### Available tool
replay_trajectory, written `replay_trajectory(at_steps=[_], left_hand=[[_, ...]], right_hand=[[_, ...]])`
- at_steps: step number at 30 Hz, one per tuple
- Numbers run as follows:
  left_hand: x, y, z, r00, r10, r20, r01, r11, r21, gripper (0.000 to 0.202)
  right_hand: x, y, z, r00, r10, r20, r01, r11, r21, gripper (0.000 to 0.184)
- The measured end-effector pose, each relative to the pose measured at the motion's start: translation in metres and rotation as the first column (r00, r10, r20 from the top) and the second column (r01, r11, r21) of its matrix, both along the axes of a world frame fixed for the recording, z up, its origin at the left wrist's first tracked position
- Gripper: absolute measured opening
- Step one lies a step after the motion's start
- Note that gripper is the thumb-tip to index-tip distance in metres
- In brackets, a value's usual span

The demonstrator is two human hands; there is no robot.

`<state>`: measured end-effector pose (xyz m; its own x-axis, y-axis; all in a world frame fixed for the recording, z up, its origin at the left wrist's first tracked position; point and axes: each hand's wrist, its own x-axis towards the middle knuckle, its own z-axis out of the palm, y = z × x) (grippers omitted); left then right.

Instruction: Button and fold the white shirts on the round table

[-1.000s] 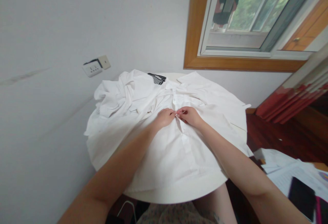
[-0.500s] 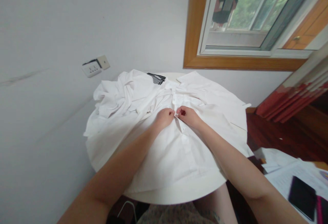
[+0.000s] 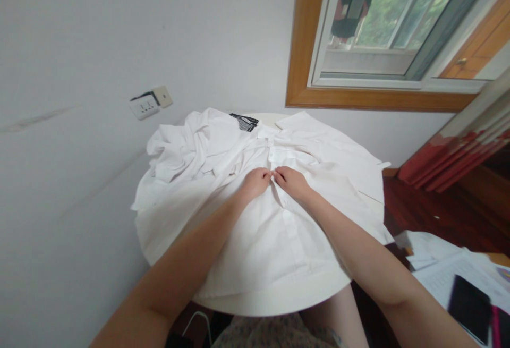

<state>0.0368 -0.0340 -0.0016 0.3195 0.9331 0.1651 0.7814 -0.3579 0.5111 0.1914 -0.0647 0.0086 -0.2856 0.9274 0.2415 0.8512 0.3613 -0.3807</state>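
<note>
A white shirt lies spread over a round pale table, its collar toward the wall and its hem toward me. My left hand pinches the front placket at mid-shirt, fingers closed. Right beside it, my right hand is also closed on the placket, and the fingertips of both hands meet there. Any button between them is hidden by the fingers. Below the hands the placket edge gapes open a little. One sleeve side is bunched at the left of the table.
A black-and-white striped item lies by the collar. The wall holds a socket and a wood-framed window. A red and white curtain hangs at right. Papers and a black phone-like device lie at lower right.
Both hands stay at the same spot on the placket. The right fingers have curled in slightly closer to the left fingertips. The shirt has hardly moved.
</note>
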Motion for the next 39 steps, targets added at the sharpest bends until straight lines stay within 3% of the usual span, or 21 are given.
replay_trajectory(at_steps=[6,13,18,22,26,32,39], left_hand=[[-0.001,-0.001,0.002,0.998,-0.022,-0.065,0.023,1.0,0.009,0.031],[0.003,-0.016,0.005,0.959,0.036,-0.28,0.028,0.975,0.219,0.034],[-0.003,-0.016,0.005,0.954,-0.013,-0.3,0.092,0.964,0.25,0.033],[-0.011,-0.012,0.005,0.974,-0.037,-0.222,0.102,0.952,0.287,0.022],[-0.013,-0.01,-0.001,0.97,-0.094,-0.226,0.154,0.952,0.264,0.037],[-0.013,-0.008,-0.01,0.946,-0.113,-0.304,0.181,0.962,0.204,0.045],[-0.015,-0.006,-0.01,0.937,-0.107,-0.333,0.174,0.969,0.177,0.048]], right_hand=[[0.002,0.007,-0.008,0.992,0.016,-0.126,-0.014,1.0,0.017,0.027],[0.006,0.017,-0.017,0.898,0.021,-0.439,-0.054,0.997,-0.062,0.033],[0.009,0.016,-0.015,0.87,0.035,-0.491,-0.108,0.987,-0.122,0.038],[0.023,0.016,-0.011,0.914,0.007,-0.405,-0.032,0.998,-0.054,0.032],[0.033,0.013,-0.013,0.988,-0.079,-0.136,0.091,0.992,0.087,0.026],[0.028,0.005,-0.023,0.992,-0.02,0.122,0.004,0.992,0.127,0.044],[0.042,0.012,-0.024,0.978,0.049,0.204,-0.066,0.995,0.078,0.05]])
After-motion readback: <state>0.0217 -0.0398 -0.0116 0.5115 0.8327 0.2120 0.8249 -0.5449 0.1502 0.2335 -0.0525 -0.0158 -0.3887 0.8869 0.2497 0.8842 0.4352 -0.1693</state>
